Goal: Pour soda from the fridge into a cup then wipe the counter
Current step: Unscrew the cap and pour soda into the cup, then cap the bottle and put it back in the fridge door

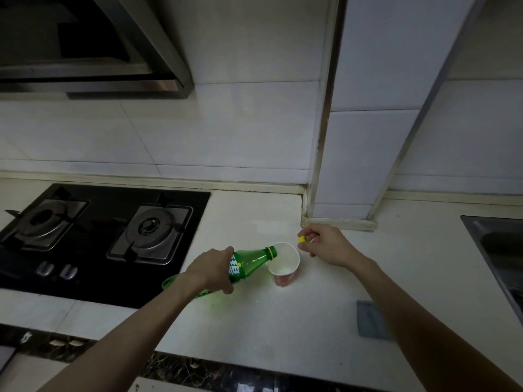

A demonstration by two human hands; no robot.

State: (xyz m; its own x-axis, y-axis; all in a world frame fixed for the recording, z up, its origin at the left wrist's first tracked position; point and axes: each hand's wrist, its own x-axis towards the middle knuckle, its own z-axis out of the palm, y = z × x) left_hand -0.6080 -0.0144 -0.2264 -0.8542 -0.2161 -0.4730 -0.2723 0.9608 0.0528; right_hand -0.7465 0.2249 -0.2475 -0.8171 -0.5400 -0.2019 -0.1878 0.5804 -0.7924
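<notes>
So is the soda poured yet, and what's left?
Done: the bottle is out and its cap is off, pinched in the right grip. Now: the left grip tilts the bottle's mouth over the cup. Left: finish pouring, then wipe the counter, perhaps with the grey cloth.

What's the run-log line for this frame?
step: pour | left hand: grips tilted green bottle, mouth at cup rim | right hand: pinches yellow cap | blue-grey cloth: on counter

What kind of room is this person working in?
Most likely a home kitchen: a two-burner gas hob set into a pale counter, a range hood above it, and a steel sink at the right edge.
</notes>
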